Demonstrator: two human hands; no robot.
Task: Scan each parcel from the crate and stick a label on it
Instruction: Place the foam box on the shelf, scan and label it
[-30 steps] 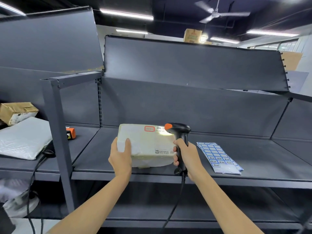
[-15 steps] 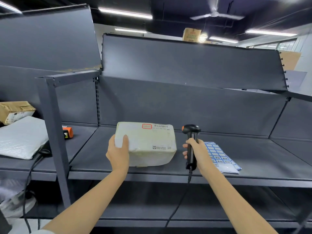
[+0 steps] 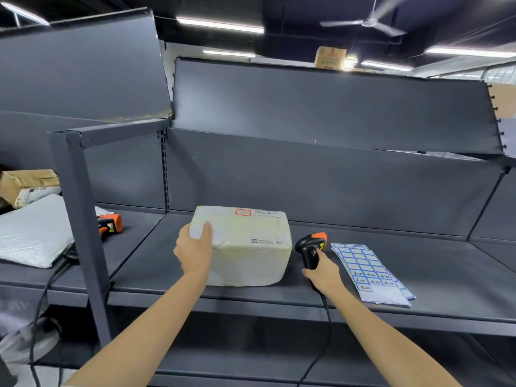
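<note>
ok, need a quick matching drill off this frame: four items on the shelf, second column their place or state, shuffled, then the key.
Items
1. white parcel
2. corded scanner
3. label sheets
4. orange-and-black device

Places or states
A. flat on the shelf, far right, untouched
B. in the right hand
C. left bay, beyond the upright post
D. under the left hand, barcode side up

Pairs: 1-D, 2-B, 3-A, 4-C

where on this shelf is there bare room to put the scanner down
Bare shelf runs right of the label sheets; another strip lies behind them. The gap between the parcel and sheets is tight, filled by the right hand and scanner.
</note>
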